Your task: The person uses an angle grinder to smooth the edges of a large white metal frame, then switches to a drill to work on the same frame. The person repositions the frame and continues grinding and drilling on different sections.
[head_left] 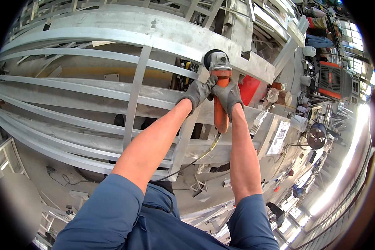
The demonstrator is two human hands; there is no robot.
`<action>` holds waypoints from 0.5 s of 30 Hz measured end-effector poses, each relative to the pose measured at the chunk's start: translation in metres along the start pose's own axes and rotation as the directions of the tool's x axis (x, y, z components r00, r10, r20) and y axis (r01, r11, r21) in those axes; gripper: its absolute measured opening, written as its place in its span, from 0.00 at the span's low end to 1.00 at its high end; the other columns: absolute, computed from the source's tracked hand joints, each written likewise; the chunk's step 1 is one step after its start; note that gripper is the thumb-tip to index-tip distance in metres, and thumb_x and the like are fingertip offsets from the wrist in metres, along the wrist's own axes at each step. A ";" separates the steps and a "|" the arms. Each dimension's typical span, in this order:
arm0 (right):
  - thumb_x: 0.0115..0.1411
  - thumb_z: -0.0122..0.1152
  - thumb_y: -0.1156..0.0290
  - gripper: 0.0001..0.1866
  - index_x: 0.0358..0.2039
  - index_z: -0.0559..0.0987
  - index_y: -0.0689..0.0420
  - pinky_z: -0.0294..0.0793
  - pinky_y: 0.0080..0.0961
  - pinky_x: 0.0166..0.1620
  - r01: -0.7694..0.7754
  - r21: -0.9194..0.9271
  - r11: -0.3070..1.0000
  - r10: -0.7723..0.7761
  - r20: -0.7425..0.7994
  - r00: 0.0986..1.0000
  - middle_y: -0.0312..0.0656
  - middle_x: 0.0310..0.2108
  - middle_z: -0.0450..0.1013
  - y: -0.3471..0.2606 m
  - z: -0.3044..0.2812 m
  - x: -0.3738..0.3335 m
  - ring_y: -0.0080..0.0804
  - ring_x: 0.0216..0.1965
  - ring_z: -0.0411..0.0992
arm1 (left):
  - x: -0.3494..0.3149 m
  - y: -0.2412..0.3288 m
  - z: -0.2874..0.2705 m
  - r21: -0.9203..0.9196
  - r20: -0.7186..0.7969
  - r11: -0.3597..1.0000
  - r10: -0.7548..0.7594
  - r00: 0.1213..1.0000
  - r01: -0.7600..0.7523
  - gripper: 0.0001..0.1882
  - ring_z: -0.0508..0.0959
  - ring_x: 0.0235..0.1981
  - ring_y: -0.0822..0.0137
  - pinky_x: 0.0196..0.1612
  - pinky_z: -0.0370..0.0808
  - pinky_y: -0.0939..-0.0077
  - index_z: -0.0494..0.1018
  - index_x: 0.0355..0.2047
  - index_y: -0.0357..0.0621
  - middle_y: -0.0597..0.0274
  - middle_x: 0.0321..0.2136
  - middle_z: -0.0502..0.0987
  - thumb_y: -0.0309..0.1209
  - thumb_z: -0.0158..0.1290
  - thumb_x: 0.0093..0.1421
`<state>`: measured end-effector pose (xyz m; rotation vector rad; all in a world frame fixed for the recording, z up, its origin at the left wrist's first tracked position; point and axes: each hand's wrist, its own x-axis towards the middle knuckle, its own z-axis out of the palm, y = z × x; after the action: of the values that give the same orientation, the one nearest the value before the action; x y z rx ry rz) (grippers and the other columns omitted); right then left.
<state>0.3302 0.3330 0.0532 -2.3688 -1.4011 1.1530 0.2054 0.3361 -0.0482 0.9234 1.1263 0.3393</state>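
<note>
An orange angle grinder (pixel 221 116) points away from me, its dark round disc (pixel 207 56) at the corner of a silvery metal frame (pixel 136 93). Whether the disc touches the metal, I cannot tell. My left hand (pixel 198 92), in a grey glove, is closed at the grinder's left side, just behind its metal head. Wrapped over the orange body from the right is my right hand (pixel 229 96), gloved the same way. From the tool's rear end a cord (pixel 196 160), partly yellow, runs down to the left past my left forearm.
The frame's long bars spread left over beams (pixel 112 102). A wide flat beam (pixel 175 35) crosses beyond the grinder. Right of my hands lie a red sheet-like thing (pixel 249 89) and a printed paper (pixel 278 137). Farther right stand a fan (pixel 316 136) and an orange-and-grey machine (pixel 331 81).
</note>
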 end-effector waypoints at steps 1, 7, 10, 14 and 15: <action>0.50 0.64 0.51 0.27 0.41 0.79 0.64 0.79 0.39 0.44 -0.013 -0.002 1.000 0.013 -0.032 0.999 0.52 0.32 0.81 -0.009 0.000 -0.003 0.46 0.38 0.82 | 0.006 -0.005 -0.001 0.030 -0.012 0.999 -0.014 1.000 0.015 0.45 0.80 0.29 0.64 0.39 0.77 0.69 0.82 0.27 0.38 0.57 0.22 0.82 0.72 0.41 0.65; 0.52 0.66 0.53 0.27 0.44 0.78 0.62 0.79 0.39 0.42 -0.024 -0.032 0.999 0.020 -0.113 0.993 0.49 0.31 0.81 -0.005 0.002 -0.001 0.44 0.35 0.81 | 0.007 -0.004 0.004 0.017 0.010 1.000 0.005 1.000 -0.005 0.44 0.82 0.31 0.62 0.42 0.78 0.66 0.81 0.32 0.36 0.56 0.22 0.82 0.70 0.38 0.68; 0.52 0.64 0.50 0.29 0.42 0.79 0.65 0.79 0.41 0.46 -0.026 -0.073 0.997 0.016 -0.136 0.991 0.54 0.34 0.81 -0.004 0.002 0.000 0.49 0.40 0.82 | 0.004 0.004 0.006 -0.005 -0.001 1.000 -0.017 1.000 0.017 0.42 0.82 0.31 0.61 0.42 0.77 0.65 0.81 0.36 0.38 0.55 0.23 0.82 0.69 0.39 0.68; 0.52 0.63 0.51 0.28 0.43 0.79 0.64 0.78 0.42 0.47 0.024 -0.069 0.997 -0.031 -0.111 0.993 0.54 0.35 0.82 -0.005 0.003 0.000 0.51 0.41 0.82 | 0.002 -0.003 0.003 -0.025 0.001 1.000 0.012 1.000 -0.012 0.39 0.82 0.31 0.62 0.42 0.77 0.66 0.80 0.41 0.43 0.54 0.24 0.82 0.68 0.39 0.68; 0.53 0.63 0.52 0.28 0.43 0.79 0.64 0.78 0.42 0.47 0.014 -0.095 0.995 -0.026 -0.125 0.992 0.54 0.34 0.82 -0.002 0.004 0.000 0.51 0.41 0.82 | -0.002 0.001 0.003 -0.028 0.003 1.000 -0.012 1.000 0.012 0.38 0.82 0.31 0.62 0.42 0.77 0.66 0.80 0.41 0.44 0.54 0.24 0.82 0.68 0.39 0.68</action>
<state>0.3265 0.3331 0.0517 -2.4372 -1.4628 0.9340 0.2072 0.3337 -0.0457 0.8915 1.1212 0.3429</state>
